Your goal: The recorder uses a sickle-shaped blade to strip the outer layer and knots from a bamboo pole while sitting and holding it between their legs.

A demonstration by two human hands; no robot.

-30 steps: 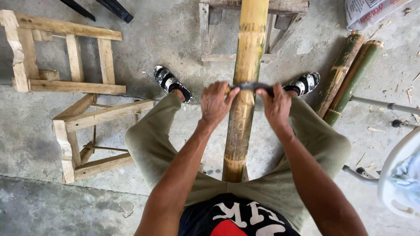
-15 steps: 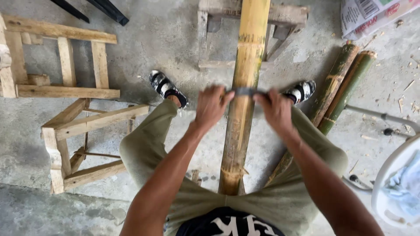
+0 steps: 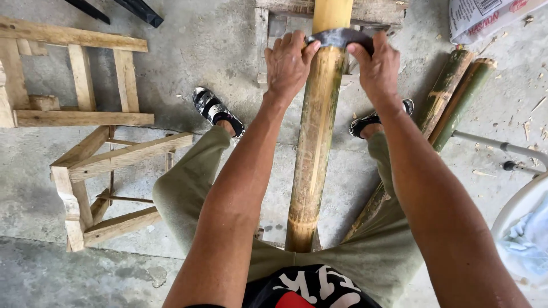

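Note:
A thick yellow-brown bamboo pole (image 3: 315, 142) runs from between my knees up to the top edge of the head view. Across it near the top lies a curved dark metal blade (image 3: 339, 37). My left hand (image 3: 288, 60) grips the blade's left end and my right hand (image 3: 377, 65) grips its right end, both arms stretched forward. The pole's far end rests on a wooden stand (image 3: 365, 11). My sandalled feet sit on either side of the pole.
Two wooden frames lie on the concrete floor at the left, one flat (image 3: 68, 74), one tipped over (image 3: 108, 182). Two green bamboo poles (image 3: 456, 91) lean at the right. A printed sack (image 3: 485, 17) sits top right, a white tub (image 3: 522, 228) at right.
Both hands have pushed the blade away from me along the pole, from about mid-length toward its far end. My arms are now extended.

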